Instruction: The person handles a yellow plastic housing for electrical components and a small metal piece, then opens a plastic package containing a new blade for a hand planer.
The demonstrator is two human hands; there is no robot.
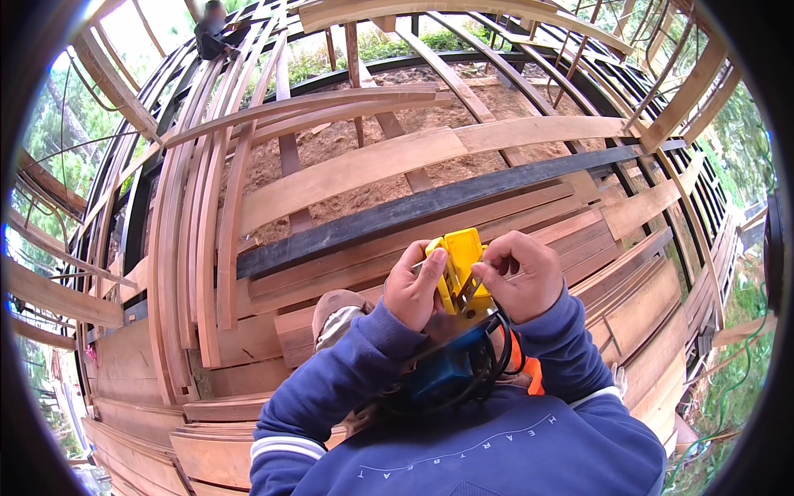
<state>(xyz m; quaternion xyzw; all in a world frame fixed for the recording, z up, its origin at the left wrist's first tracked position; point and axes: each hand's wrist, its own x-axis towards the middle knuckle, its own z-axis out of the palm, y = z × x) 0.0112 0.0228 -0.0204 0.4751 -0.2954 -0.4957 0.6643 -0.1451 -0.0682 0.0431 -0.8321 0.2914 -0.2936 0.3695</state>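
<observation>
A small yellow plastic case (463,248), hinged open, is held up in front of my chest. My left hand (413,285) is closed around its left side, with the thumb along its face. A thin grey rod shows by the left fingers, too small to name. At the case's right side my right hand (523,277) has its thumb and fingers pinched together; what is between them is hidden. Below the case, a blue power tool (451,364) rests in my lap, partly covered by my arms. Its black cable (502,347) loops beside my right wrist.
Stacked wooden planks (372,258) lie under and around me. A long black beam (430,207) crosses in front, with open joists and bare soil (331,153) beyond. Long boards (203,223) run along the left. Another person (213,35) is at the far left.
</observation>
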